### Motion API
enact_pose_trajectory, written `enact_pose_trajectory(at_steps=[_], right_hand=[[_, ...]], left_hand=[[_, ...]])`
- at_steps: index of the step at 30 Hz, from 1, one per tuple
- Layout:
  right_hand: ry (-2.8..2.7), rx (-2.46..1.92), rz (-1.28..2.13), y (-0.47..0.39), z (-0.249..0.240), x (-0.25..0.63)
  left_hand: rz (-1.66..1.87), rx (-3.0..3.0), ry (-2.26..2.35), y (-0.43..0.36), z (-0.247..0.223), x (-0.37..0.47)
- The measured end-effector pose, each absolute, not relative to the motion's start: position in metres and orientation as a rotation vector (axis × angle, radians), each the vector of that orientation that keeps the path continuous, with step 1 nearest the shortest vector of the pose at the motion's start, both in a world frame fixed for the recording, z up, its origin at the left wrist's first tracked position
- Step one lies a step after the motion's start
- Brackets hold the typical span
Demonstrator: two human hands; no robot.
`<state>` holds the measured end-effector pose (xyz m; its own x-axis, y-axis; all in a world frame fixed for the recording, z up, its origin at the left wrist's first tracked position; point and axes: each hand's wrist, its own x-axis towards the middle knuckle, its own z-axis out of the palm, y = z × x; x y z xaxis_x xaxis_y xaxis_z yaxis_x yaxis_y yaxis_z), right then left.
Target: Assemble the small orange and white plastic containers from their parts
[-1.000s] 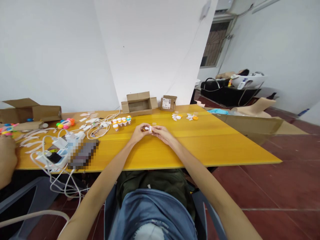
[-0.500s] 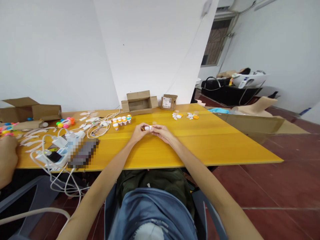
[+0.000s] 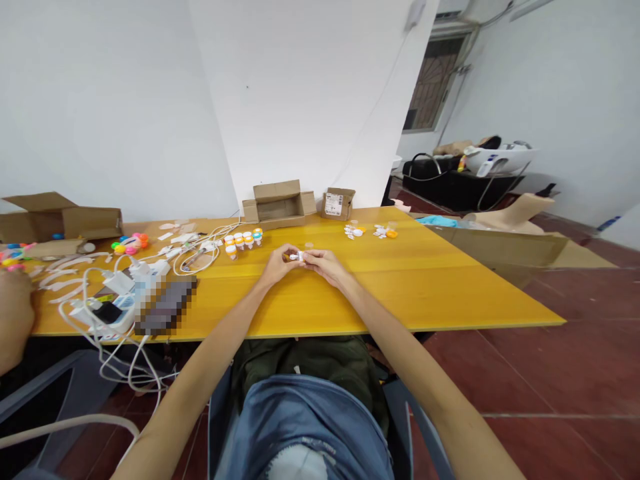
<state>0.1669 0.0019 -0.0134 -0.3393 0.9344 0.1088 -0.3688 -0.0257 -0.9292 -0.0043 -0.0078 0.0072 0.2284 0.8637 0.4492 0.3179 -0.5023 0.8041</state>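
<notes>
Over the middle of the yellow table [image 3: 430, 287], my left hand [image 3: 278, 265] and my right hand [image 3: 326, 265] meet fingertip to fingertip. Both pinch a small white plastic piece [image 3: 299, 256], whose exact kind is too small to make out. Something orange-yellow shows by the left fingers. Left of my hands stands a cluster of small white-and-orange round-topped pieces [image 3: 243, 240], one with a teal band. Farther right lie two loose groups of flat white parts [image 3: 355, 231] and white-and-orange parts [image 3: 385, 232].
An open cardboard box [image 3: 278, 208] and a smaller carton [image 3: 338, 204] stand at the back. To the left are a power strip [image 3: 125, 313] with tangled white cables, a dark pixelated object [image 3: 167, 305], colourful balls [image 3: 131, 244] and another box [image 3: 93, 223]. Another person's arm [image 3: 15, 320] reaches in at far left.
The white piece has turned slightly between my fingers, while both hands stay in nearly the same place. The other person's hand at the left has shifted a little.
</notes>
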Motion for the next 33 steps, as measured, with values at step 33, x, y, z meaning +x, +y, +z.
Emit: enact_pose_trajectory(at_steps=[33], right_hand=[[-1.211, -0.730, 1.566, 0.0039, -0.0115, 0.1674]], left_hand=[[1.248, 1.937, 1.054, -0.0065, 0.0064, -0.0070]])
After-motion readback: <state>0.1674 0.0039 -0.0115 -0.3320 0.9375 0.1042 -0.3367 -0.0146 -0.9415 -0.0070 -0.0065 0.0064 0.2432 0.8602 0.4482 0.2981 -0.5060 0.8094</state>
